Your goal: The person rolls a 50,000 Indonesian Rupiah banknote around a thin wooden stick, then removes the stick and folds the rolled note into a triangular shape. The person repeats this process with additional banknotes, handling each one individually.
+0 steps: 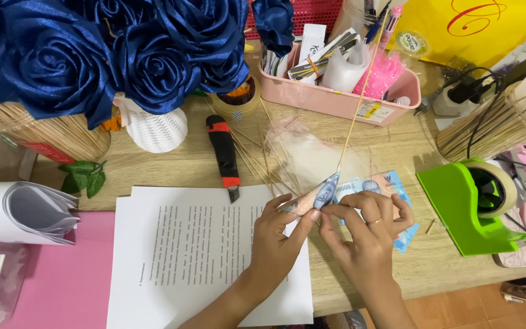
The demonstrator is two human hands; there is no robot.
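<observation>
A rolled banknote (326, 194) on a thin wooden stick (360, 91) sits just below centre, pinched between the fingertips of both hands: the left hand (278, 234) grips its lower end and the right hand (369, 234) pinches it from 4 o'clock while apparently holding more flat banknotes (375, 183) beneath. The stick slants away toward 1 o'clock over a pink basket (336, 97). At 9 o'clock lie printed sheets (196, 256) that overhang the counter (409, 268) front edge; a box cutter (225, 155) lies at 11 o'clock beside loose sticks (257, 161). A green tape dispenser (473, 204) stands near at 3 o'clock, leaving a narrow bare strip between. Blue fabric roses (123, 55) crowd 10 o'clock. Brown floor (458, 311) shows at 5 o'clock.
</observation>
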